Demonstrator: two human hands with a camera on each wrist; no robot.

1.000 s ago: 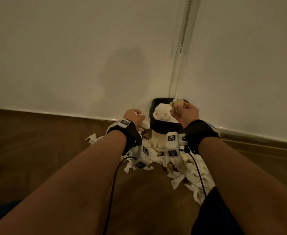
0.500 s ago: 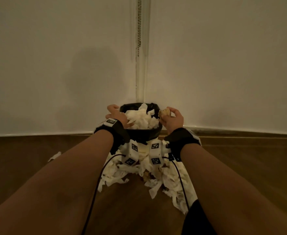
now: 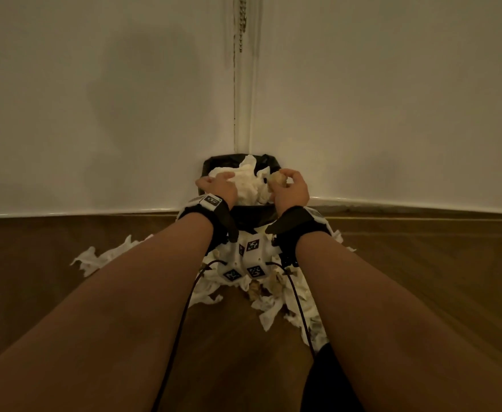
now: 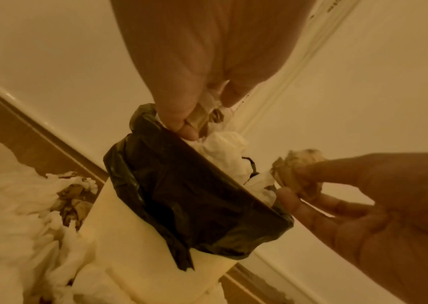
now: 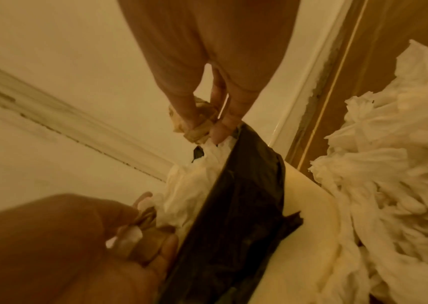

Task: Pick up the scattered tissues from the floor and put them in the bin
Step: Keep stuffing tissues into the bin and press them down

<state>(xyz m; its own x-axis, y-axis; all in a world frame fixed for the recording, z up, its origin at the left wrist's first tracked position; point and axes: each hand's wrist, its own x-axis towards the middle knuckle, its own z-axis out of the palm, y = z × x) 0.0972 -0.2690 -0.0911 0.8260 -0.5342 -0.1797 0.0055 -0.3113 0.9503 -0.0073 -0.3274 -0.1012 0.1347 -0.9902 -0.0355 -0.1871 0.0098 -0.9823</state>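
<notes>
Bin [image 3: 241, 214], frame centre, is heaped with tissues [image 3: 248, 181]. A wad [image 3: 277, 177] is pinched in the right hand [image 3: 291, 190]; scraps are gripped in the left hand [image 3: 218, 187]. Many tissues are left on the floor [image 3: 65, 292].

I'm looking at a home room corner. Plain white walls [image 3: 95, 99] meet brown wooden flooring [image 3: 36, 292]. A white skirting board [image 3: 407, 203] edges it.

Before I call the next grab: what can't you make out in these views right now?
- Head: bin interior, hidden under heaped tissues.
- Head: floor tissues near the bin, covered by wrist cameras.
- Left wrist: what left hand pinches, mostly hidden by its fingers.
- Right wrist: left hand blurred.
</notes>
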